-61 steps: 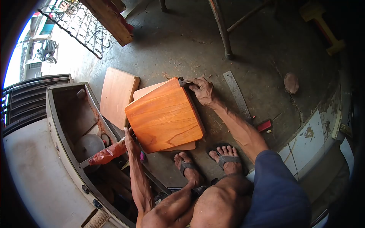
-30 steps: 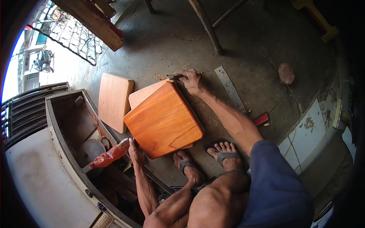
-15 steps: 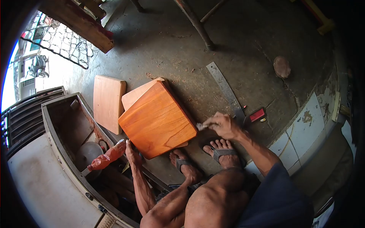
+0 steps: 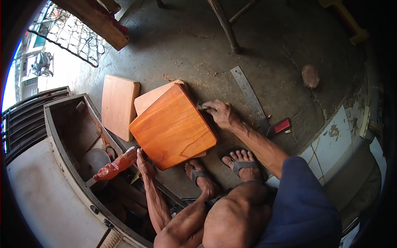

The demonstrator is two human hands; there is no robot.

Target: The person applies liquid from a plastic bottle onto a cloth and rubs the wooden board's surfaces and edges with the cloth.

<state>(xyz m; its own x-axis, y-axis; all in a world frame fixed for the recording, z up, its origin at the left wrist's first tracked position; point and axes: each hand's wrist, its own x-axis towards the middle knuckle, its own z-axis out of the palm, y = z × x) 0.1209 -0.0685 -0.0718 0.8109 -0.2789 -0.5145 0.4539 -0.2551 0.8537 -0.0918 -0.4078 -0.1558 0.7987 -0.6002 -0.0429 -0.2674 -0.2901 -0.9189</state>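
Observation:
The orange-stained wooden board (image 4: 173,128) lies at a slant over a paler board (image 4: 159,96). My left hand (image 4: 144,164) is closed at its lower left edge, with fingers partly hidden. Just beside that hand is a crumpled plastic bottle (image 4: 115,165) with an orange-red tint, lying across the wooden box. My right hand (image 4: 223,115) pinches a small greyish wad (image 4: 201,107) against or very close to the stained board's right edge.
A second pale board (image 4: 118,107) leans by the open box (image 4: 68,120), which holds a round pale lid (image 4: 95,163). On the floor are a metal ruler (image 4: 250,97), a red box (image 4: 281,125) and a round brown disc (image 4: 310,76). Wooden legs (image 4: 225,27) stand at the back.
My right hand has moved up and left along the stained board's right edge, from its lower corner toward its upper part. My left hand stays at the board's left edge. The view shifts slightly.

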